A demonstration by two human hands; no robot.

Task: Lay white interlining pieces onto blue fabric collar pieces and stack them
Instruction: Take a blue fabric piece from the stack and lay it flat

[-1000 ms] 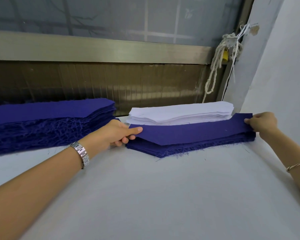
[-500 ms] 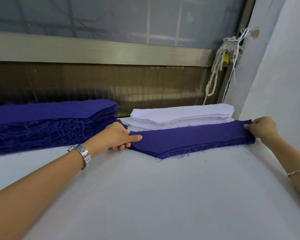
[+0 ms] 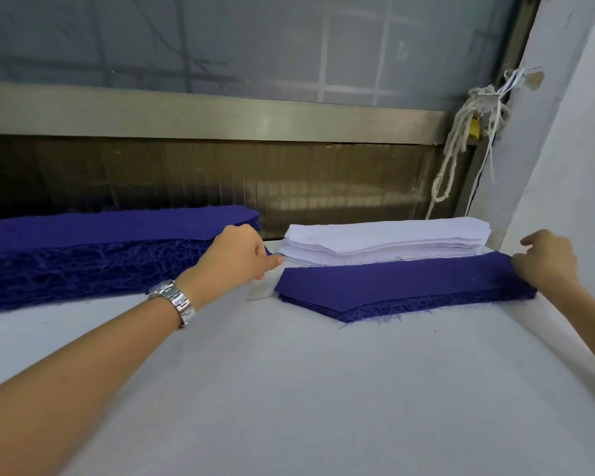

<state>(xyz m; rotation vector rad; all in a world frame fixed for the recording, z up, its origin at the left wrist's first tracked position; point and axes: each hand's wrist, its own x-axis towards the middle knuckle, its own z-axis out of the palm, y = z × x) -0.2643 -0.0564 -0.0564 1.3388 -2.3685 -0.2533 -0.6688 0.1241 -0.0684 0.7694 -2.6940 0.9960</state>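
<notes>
Progress looks early. Far right on the counter (image 3: 323,389) lies a small stack (image 3: 402,290) of blue collar pieces, its top piece bare, with no white laid on it yet. The interlining (image 3: 385,237) sits in a thick heap just beyond the stack's far edge, and a much bigger blue pile (image 3: 100,245) waits at far left, so I judge most pairs remain to be made. Between pile and interlining hovers the left hand (image 3: 237,255), fingers loosely curled, gripping nothing visible. The right hand (image 3: 547,262) rests on the stack's right end, fingers (image 3: 519,264) curled on the top piece; whether they pinch or only press, I cannot tell.
</notes>
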